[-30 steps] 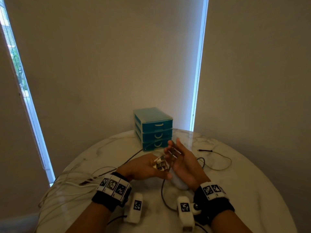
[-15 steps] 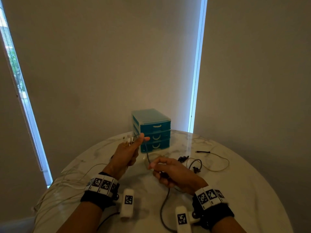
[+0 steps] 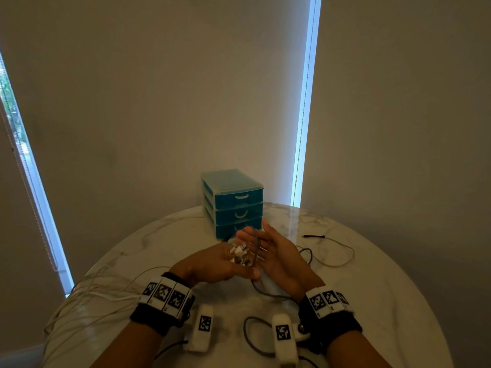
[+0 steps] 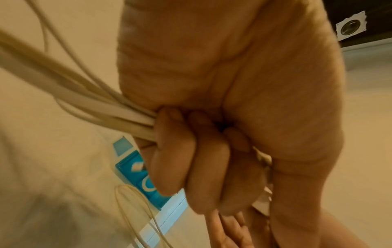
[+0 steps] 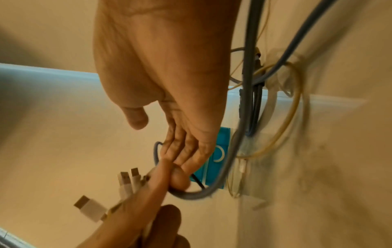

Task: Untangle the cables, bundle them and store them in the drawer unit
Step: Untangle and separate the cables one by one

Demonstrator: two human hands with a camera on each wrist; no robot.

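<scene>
Your left hand (image 3: pixel 212 264) is closed in a fist around a bunch of white cables (image 4: pixel 84 100); the fingers (image 4: pixel 176 159) curl tightly over them, and the white plugs (image 3: pixel 239 252) stick out past the thumb side. The cables trail from the fist to the left across the desk (image 3: pixel 398 301) and over its edge. Your right hand (image 3: pixel 273 251) is spread, fingers straight and together, palm turned toward the left hand. A grey cable (image 3: pixel 254 248) runs across those straight fingers; in the right wrist view it loops under the fingertips (image 5: pixel 180 179), where the left thumb meets them. Whether the right hand pinches the grey cable cannot be told. The rest of the grey cable lies in loops on the desk near your right wrist. The blue drawer unit (image 3: pixel 233 203) stands at the far edge of the desk, just beyond both hands, all three drawers closed. A thin cable with a black plug (image 3: pixel 313 236) lies to its right.
</scene>
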